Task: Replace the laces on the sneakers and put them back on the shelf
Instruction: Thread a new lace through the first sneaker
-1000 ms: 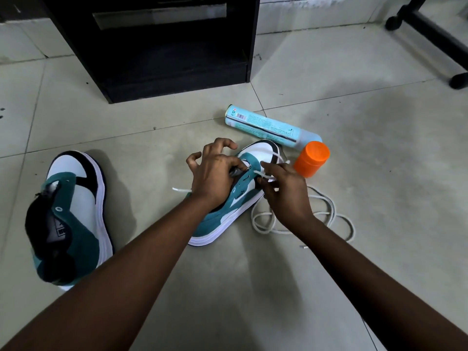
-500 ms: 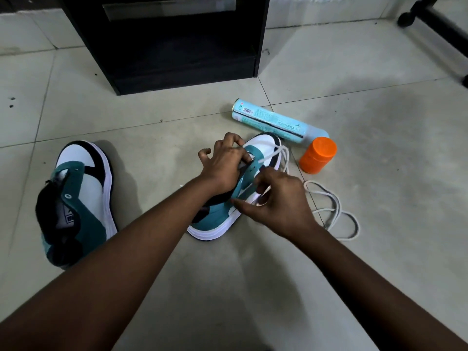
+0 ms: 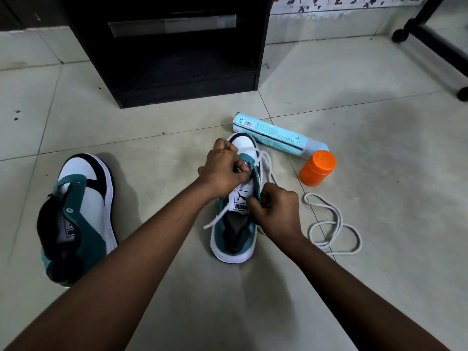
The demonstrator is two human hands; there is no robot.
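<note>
The sneaker [image 3: 234,234] has turned heel-first toward the person. The left hand [image 3: 222,171] pinches its teal eyelet flap, and the right hand [image 3: 276,211] pinches the white lace [image 3: 266,160] at the opposite flap.

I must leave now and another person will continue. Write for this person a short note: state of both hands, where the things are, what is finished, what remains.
Left hand: grips the front eyelet flap of the middle sneaker.
Right hand: pinches the white lace at that sneaker's right eyelet row.
The lace is only partly threaded near the toe; most of it lies looped on the floor to the right, one end sticks out on the left.
The second sneaker lies to the left, with no lace.
Black shelf stands behind.
Left: finish this lacing, lace the second sneaker, put both on the shelf.
</note>
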